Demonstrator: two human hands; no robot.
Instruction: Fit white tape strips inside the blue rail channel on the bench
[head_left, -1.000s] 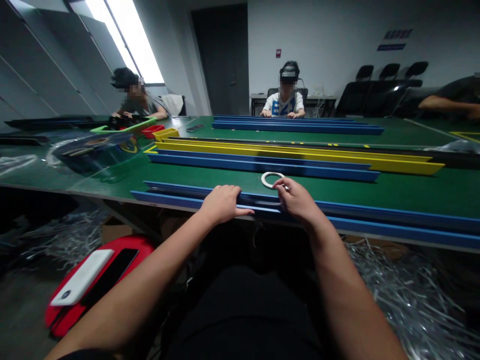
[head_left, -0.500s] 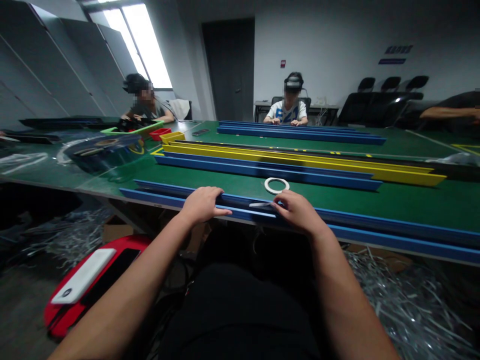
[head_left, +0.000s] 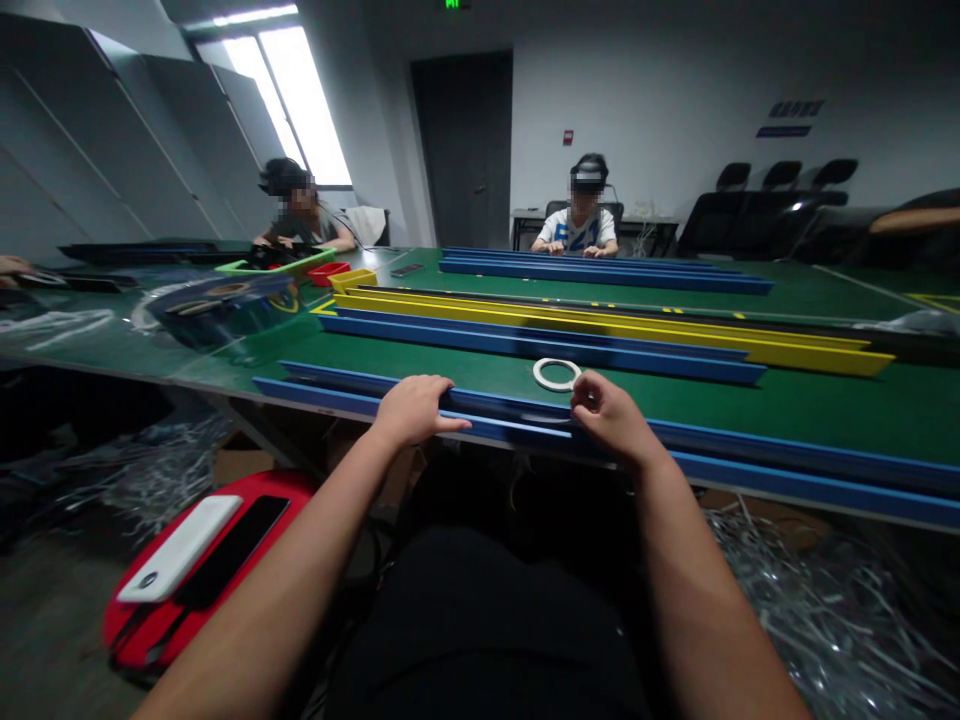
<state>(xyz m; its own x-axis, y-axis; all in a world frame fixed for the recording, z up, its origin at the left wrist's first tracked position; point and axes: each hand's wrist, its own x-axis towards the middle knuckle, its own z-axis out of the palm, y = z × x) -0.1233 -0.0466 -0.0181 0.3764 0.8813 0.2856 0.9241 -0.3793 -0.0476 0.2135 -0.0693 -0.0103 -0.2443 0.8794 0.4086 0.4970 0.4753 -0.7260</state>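
Note:
A long blue U-shaped channel (head_left: 330, 397) lies along the table's near edge, its open side up. My left hand (head_left: 412, 412) holds it left of centre, fingers over the far wall and thumb stretched along the near rim. Closed in a pinch, my right hand (head_left: 611, 412) is over the channel further right. A thin pale strip of tape (head_left: 546, 418) trails left from its fingertips; the pinched end is hidden. Along the near rim between the hands runs a light-coloured line (head_left: 517, 430). A white ring-shaped tape roll (head_left: 555, 387) lies flat behind the channel, beside my right fingers.
Further back lie another blue channel (head_left: 540, 345), yellow channels (head_left: 810, 350) and more blue channels (head_left: 600, 272). A plastic-wrapped bundle (head_left: 225, 310) sits left. Two co-workers sit across the green table (head_left: 465, 375). A red stool (head_left: 225, 560) carries a white device; tangled strips cover the floor.
My right hand has shifted slightly right, and the strip at its fingertips now looks thinner and lower. My left hand stays at the same place on the channel; the view has tilted slightly.

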